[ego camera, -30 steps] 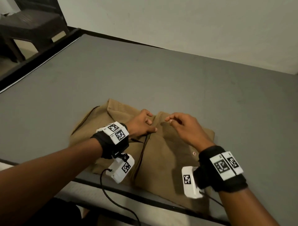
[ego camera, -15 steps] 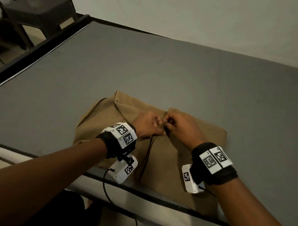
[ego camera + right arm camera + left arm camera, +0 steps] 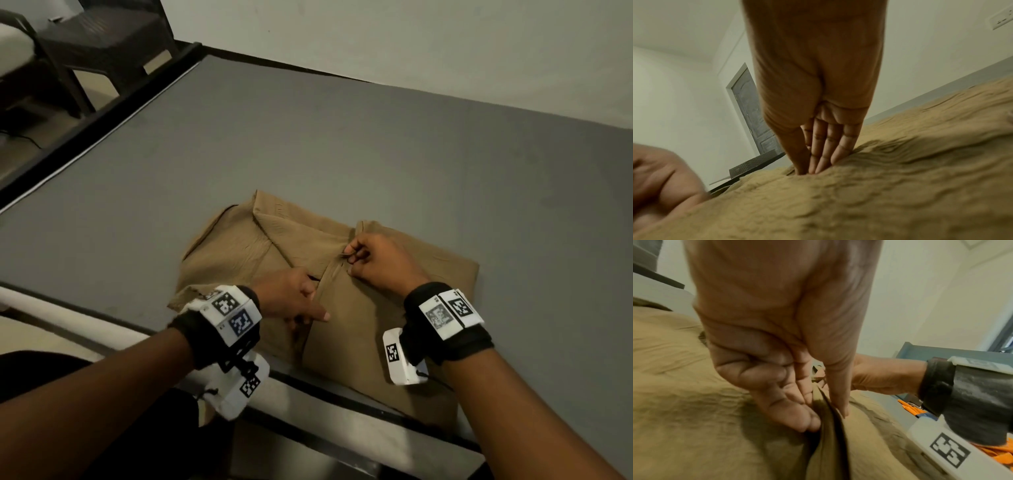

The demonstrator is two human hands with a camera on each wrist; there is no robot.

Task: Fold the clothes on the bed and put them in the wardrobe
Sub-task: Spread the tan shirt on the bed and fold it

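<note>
Head view: a tan shirt [image 3: 342, 294] is seen lying on the grey bed [image 3: 376, 154], at its near edge, with its front placket running up between the two hands and its collar spread beyond the left hand [image 3: 291, 301]. The cloth is crinkled, and its lower part hangs over the bed's edge. The right hand [image 3: 373, 263] is clenched on the placket near the collar; the left hand rests lower on the same seam, its grip hard to read from above. A dark chair [image 3: 99, 44] stands well beyond the left hand, off the bed.

Left wrist view: the left hand [image 3: 781, 353] is shown pinching the raised placket fold between thumb and fingertips [image 3: 807, 423], a detail hidden from above. The right hand [image 3: 879, 374] is seen just beyond it.

Right wrist view: the right hand's fingertips [image 3: 818, 162] are seen pressed together into the shirt [image 3: 879, 194], with a grey door [image 3: 752, 110] far behind.
</note>
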